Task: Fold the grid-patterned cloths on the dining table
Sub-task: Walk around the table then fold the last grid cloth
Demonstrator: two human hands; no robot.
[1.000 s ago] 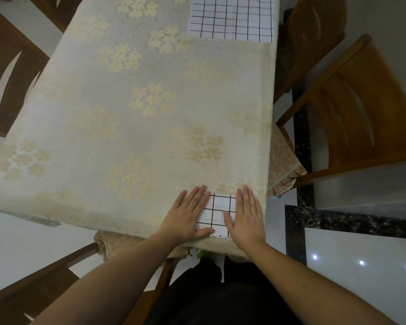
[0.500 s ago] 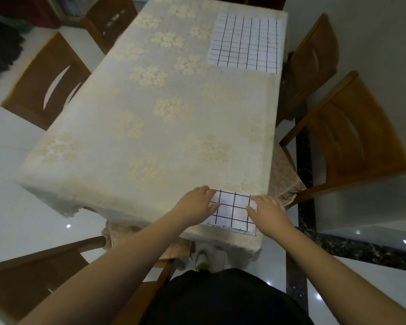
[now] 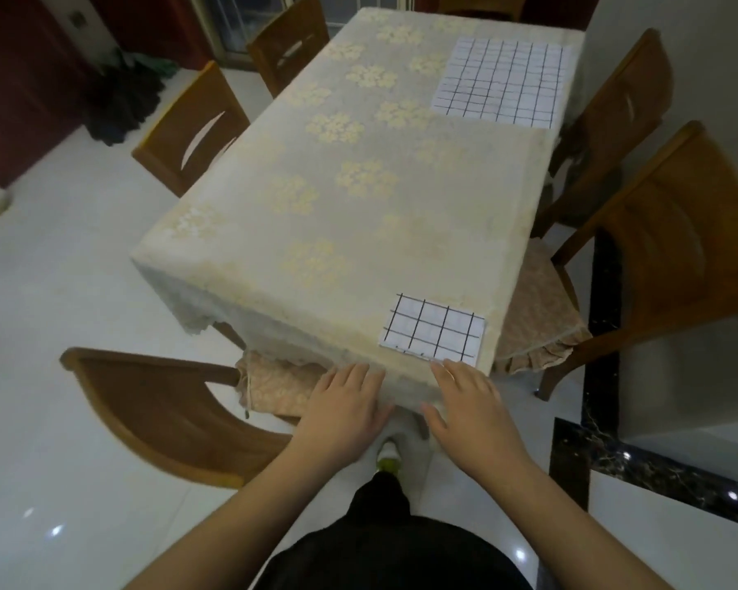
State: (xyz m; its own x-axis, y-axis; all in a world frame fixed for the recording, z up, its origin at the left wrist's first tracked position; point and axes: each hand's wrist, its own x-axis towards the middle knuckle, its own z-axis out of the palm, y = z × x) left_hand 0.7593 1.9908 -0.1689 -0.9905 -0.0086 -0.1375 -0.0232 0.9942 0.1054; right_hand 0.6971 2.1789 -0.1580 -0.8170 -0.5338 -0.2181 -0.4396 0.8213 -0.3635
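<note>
The worktop (image 3: 358, 198) is the landmark — a long dining table under a cream tablecloth with pale gold flower clusters. Wooden chairs stand along both of its long sides, and one chair (image 3: 163, 415) with a curved back sits at its near end, left of the person. On the worktop's far right corner lies the larger grid-patterned cloth (image 3: 501, 83), spread flat and unfolded. On its near right corner lies the folded grid-patterned cloth (image 3: 433, 330), a small neat rectangle just inside the edge. Both hands hover at the worktop's near edge, off the folded cloth. The left hand (image 3: 341, 408) has its fingers straight and close together, holding nothing. The right hand (image 3: 469, 402) is spread, thumb out to the side — its fingertips (image 3: 442, 368) just short of the folded cloth's near edge, the grip empty.
</note>
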